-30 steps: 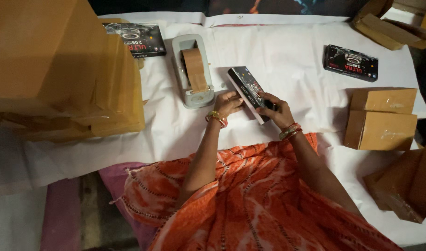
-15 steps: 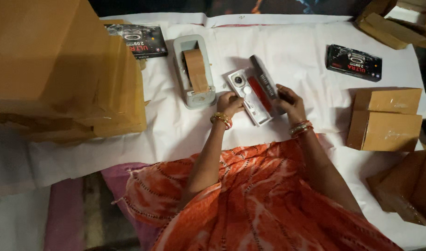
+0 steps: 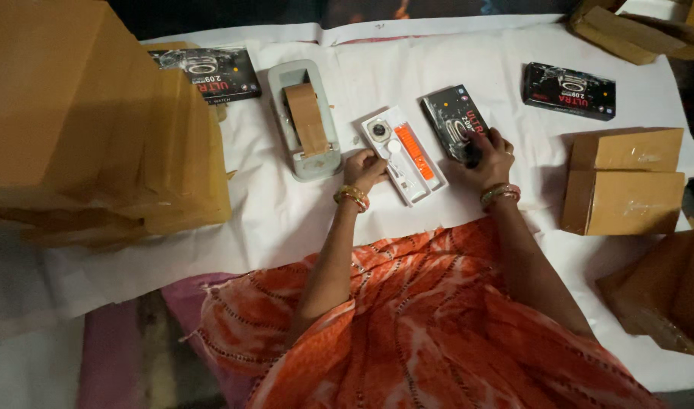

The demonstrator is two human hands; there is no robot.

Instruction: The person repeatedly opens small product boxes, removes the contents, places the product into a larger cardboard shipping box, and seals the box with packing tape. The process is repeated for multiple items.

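Note:
A white tray (image 3: pixel 402 155) with a smartwatch face, white parts and an orange strap lies on the white sheet in front of me. My left hand (image 3: pixel 364 168) rests on the tray's left edge, fingers curled on it. Just right of the tray lies its black box lid (image 3: pixel 454 119), and my right hand (image 3: pixel 489 157) grips the lid's near end.
A grey tape dispenser (image 3: pixel 305 120) with brown tape stands left of the tray. Black watch boxes lie at the back left (image 3: pixel 207 73) and back right (image 3: pixel 568 90). Brown cartons stack at the left (image 3: pixel 82 121), at the right (image 3: pixel 623 182) and in the corners.
The closed black box has been opened: the lid came off to the right in my right hand, and the white tray now lies uncovered on the sheet.

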